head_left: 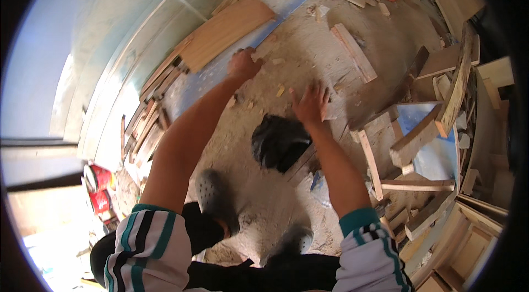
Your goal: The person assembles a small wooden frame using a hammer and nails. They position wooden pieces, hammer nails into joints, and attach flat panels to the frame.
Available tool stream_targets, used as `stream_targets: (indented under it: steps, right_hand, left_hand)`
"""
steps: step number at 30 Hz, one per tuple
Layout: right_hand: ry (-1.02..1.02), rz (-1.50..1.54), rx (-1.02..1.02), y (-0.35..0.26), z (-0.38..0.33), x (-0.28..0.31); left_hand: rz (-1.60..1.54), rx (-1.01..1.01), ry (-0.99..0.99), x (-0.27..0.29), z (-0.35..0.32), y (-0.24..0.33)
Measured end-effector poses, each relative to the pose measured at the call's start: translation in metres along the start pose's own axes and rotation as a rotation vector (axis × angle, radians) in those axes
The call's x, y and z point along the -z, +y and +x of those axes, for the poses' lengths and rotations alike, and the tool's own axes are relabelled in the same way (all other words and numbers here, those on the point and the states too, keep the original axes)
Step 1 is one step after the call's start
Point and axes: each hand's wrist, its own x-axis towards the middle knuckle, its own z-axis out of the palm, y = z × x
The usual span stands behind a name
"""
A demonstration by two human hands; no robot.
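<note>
Sawdust-covered floor (286,49) fills the middle of the frame, littered with offcuts. Biggest piece near the hands: a plywood panel (226,30) in the upper centre-left, its long axis running from lower left up to upper right, lying beside a blue sheet (220,74). The left hand (244,64) is right at that panel's lower right edge, fingers curled as if on the edge, though I cannot tell whether it truly grips. So the panel lies up and left of both hands, and the left hand is clearly the nearer one.

The right hand (310,102) hovers open, fingers spread, holding nothing, in the centre over the sawdust. Up and right of it lies a wooden batten (354,52), slanting from upper left to lower right, near but apart. Just below the right hand sits a crumpled black bag (280,142). Small wood chips (280,90) dot the floor between the two hands. A grey clog (215,198) shows at lower centre, well short of the panel.
</note>
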Motion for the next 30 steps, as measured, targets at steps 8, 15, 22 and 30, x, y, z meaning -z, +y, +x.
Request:
stream_targets:
  steps: [8, 15, 22, 30]
  right_hand:
    - [-0.052, 0.069, 0.007, -0.004, 0.004, 0.007]
    - [-0.059, 0.113, -0.026, -0.003, 0.011, 0.013]
    - [-0.069, 0.068, 0.003, -0.004, 0.014, 0.01]
    - [-0.028, 0.09, 0.015, -0.001, 0.014, 0.008]
  left_hand:
    - [0.283, 0.065, 0.187, 0.008, 0.188, -0.007]
    - [0.189, 0.117, 0.091, -0.002, 0.204, -0.011]
    - [-0.077, 0.068, 0.472, -0.008, 0.212, -0.021]
    - [0.59, -0.152, 0.42, 0.009, 0.272, -0.048]
